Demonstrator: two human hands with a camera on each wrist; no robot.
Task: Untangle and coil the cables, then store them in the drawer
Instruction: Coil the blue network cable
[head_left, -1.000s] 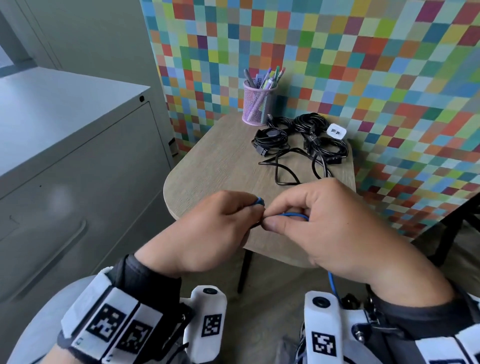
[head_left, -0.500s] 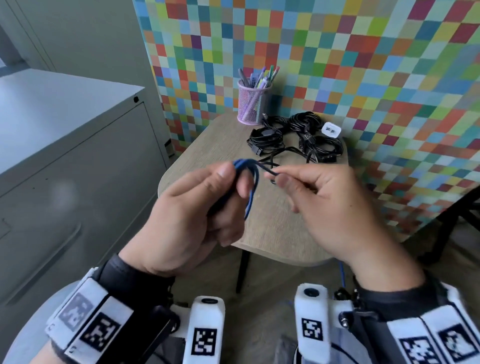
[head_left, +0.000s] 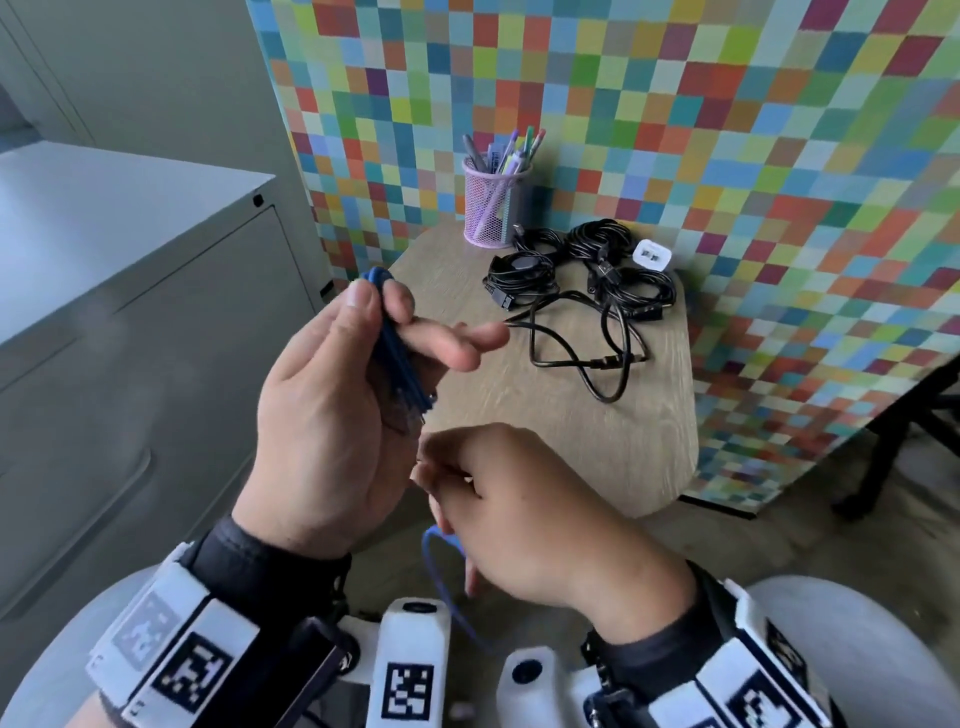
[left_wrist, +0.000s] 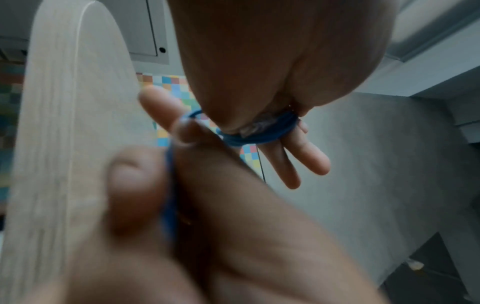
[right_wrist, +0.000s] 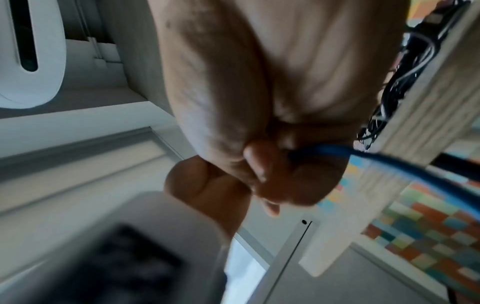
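Blue cable (head_left: 397, 358): several turns coiled, pinched by left hand (head_left: 332, 415) thumb against fingers, above table (head_left: 597, 431) edge. Tail hangs slack; right hand (head_left: 524, 514) fingers curled around it. Black cables (head_left: 582, 291) on table, partly coiled, one loose. Drawer (head_left: 156, 364) closed. Judged early-stage.

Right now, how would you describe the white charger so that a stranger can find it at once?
Look at the small wooden table that stands against the colourful checkered wall. At its far side, black cables lie beside a pink mesh pen cup. The white charger sits at the right end of the cables, close to the wall, the only white thing there.
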